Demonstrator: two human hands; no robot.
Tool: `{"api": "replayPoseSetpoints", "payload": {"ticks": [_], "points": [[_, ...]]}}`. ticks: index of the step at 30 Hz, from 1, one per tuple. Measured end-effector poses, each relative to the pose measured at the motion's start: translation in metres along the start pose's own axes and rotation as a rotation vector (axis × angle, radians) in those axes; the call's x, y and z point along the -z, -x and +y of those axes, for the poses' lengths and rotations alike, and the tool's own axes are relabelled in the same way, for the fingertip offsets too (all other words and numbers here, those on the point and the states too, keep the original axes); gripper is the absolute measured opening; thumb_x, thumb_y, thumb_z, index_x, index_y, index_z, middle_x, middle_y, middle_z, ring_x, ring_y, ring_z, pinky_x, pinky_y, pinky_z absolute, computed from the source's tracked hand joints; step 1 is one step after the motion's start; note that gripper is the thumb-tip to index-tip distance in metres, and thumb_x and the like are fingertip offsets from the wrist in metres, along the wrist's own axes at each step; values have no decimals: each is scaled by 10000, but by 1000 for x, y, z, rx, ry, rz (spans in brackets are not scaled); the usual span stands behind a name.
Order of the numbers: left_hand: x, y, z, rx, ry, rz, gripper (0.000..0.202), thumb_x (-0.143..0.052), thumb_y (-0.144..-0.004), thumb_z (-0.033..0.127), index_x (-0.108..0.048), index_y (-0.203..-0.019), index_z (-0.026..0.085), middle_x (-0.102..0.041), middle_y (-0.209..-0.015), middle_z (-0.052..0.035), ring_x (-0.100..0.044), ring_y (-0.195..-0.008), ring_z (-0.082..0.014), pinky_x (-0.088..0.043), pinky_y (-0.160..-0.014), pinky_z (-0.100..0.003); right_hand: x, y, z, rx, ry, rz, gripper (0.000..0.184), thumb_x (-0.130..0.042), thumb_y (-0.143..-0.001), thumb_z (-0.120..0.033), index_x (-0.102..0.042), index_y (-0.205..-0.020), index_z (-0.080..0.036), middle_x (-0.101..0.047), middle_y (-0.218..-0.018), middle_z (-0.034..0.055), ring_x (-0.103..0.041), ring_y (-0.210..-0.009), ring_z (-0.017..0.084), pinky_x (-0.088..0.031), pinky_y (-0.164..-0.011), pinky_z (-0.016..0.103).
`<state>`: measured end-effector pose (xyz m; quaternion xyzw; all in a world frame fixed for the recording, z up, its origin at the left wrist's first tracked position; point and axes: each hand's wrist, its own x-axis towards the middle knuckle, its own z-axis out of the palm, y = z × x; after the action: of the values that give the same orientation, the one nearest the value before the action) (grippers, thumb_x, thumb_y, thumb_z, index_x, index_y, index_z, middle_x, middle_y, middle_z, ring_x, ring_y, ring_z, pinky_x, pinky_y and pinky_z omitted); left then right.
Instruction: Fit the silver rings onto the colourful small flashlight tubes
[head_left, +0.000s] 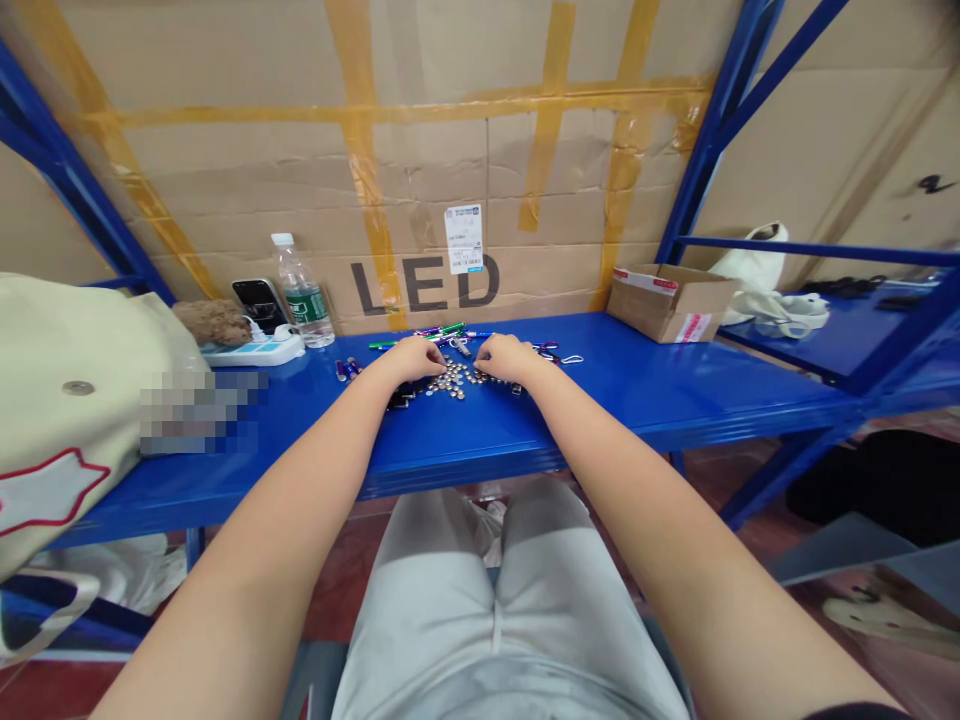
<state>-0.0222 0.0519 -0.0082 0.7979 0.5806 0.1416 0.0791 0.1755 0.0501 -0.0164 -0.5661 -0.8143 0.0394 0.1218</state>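
On the blue steel shelf (pixel 600 390), the bare left hand (pixel 414 358) sits at the left edge of a heap of small silver metal discs (pixel 452 378), with slim purple-and-green metal tubes (pixel 442 334) just beyond. The bare right hand (pixel 506 357) sits at the heap's right edge (curled fingers (pixel 484 362) close together; whether they hold anything, I cannot tell).

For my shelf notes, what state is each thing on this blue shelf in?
Left hand: curled, at the pile's left edge
Right hand: curled, at the pile's right edge
Silver button cells: loose, heaped
Water bottle: capped, upright
Cardboard box: flap open
Phone: screen dark
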Motion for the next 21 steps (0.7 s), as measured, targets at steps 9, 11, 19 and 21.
{"api": "replayPoseSetpoints", "payload": {"ticks": [9, 11, 19, 21], "points": [[1, -3, -7, -137, -91, 35, 110, -683, -664, 248, -756, -741, 220, -734, -780, -20, -637, -725, -192, -480, -749, -284, -8, 1, -6, 99, 33, 61, 221, -574, -847, -423, -743, -922, -302, -667, -1172, 40, -549, -1127, 286, -428, -938, 489], [1, -2, -6, -142, -95, 25, 117, -674, -686, 254, -761, -755, 218, -736, -794, -25, -642, -743, -201, -479, -769, -291, -8, 1, -7, 73, 27, 70, 199, -587, -841, -391, -747, -918, -303, -669, -1166, 43, -556, -1116, 286, -433, -930, 485], [-8, -6, -2, -195, -68, 74, 218, -615, -778, 327, -778, -886, 230, -748, -940, -40, -652, -890, -242, -479, -838, -303, -5, 4, -10, 51, -15, 30, 203, -572, -829, -332, -751, -920, -301, -691, -1139, 29, -581, -1098, 289, -437, -935, 487], [-10, -7, -2, -216, -61, 69, 204, -617, -768, 287, -782, -880, 242, -751, -940, -28, -655, -903, -239, -472, -864, -298, -4, 5, -11, 49, -21, 13, 212, -557, -833, -315, -751, -917, -296, -700, -1119, 29, -592, -1085, 277, -439, -938, 471]]}}
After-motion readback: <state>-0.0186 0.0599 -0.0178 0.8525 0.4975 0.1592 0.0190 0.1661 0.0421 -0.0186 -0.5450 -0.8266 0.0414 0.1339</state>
